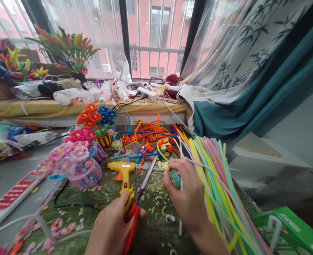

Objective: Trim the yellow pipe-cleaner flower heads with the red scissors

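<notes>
My left hand (114,223) is wrapped round the red and yellow handles of a pair of scissors (145,180), whose blades point up and away. To the right, my right hand (186,191) pinches a small pale yellow fuzzy piece (166,165) between thumb and finger, near the scissor tip. A small teal piece (175,177) lies partly hidden behind my right fingers. Just beyond my left hand lies a yellow glue gun (124,170). Pale yellow clippings (156,202) and a pair of googly eyes (170,218) are scattered on the green table surface between my hands.
A thick bundle of pastel pipe cleaners (212,170) lies to the right, beside a green box (291,230). Orange pipe-cleaner pieces (156,131) are heaped behind. Fuzzy flower pots (87,173) stand left, near a white power strip (13,202). Plastic bottles (68,95) line the sill.
</notes>
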Demonstrator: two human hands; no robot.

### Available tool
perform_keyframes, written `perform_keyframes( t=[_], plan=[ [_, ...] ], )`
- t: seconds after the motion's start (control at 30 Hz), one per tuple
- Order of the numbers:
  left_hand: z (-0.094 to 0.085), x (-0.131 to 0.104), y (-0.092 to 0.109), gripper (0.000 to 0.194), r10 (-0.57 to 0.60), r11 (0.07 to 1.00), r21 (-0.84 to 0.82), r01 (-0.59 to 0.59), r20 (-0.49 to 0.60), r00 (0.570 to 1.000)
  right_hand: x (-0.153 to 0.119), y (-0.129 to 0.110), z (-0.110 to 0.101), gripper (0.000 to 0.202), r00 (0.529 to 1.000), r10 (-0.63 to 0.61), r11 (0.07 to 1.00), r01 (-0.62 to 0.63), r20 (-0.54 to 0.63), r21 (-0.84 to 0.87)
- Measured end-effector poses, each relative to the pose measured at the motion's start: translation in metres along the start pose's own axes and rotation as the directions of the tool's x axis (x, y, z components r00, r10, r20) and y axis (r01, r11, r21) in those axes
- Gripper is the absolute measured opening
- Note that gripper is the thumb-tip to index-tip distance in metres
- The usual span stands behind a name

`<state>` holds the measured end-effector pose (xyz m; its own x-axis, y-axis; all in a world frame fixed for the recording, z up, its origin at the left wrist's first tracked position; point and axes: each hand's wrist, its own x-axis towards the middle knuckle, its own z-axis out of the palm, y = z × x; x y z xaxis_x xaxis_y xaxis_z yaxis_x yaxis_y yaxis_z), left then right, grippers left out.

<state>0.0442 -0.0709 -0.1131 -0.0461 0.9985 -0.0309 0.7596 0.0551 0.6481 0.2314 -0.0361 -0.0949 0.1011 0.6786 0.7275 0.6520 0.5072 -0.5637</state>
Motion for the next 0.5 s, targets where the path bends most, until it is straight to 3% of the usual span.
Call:
perform_keyframes(
  t=[0.17,0.33,0.5],
  plan=[
    [-0.002,0.0,-0.001,0.017,0.004,1.0,-0.016,-0.004,0.017,1.0,0.001,0.0,0.001,0.011,1.0,-0.002,1.0,0.002,-0.005,-0.005],
    [-0.011,0.0,0.008,0.013,-0.047,0.995,0.095,0.043,0.047,0.998,0.0,0.001,0.001,0.011,1.0,-0.004,1.0,0.004,-0.003,-0.011],
    [-0.016,-0.003,0.018,0.021,0.014,0.999,0.032,-0.012,-0.06,0.998,0.0,0.0,0.001,0.012,1.0,0.009,1.0,-0.009,0.013,-0.012]
  ],
)
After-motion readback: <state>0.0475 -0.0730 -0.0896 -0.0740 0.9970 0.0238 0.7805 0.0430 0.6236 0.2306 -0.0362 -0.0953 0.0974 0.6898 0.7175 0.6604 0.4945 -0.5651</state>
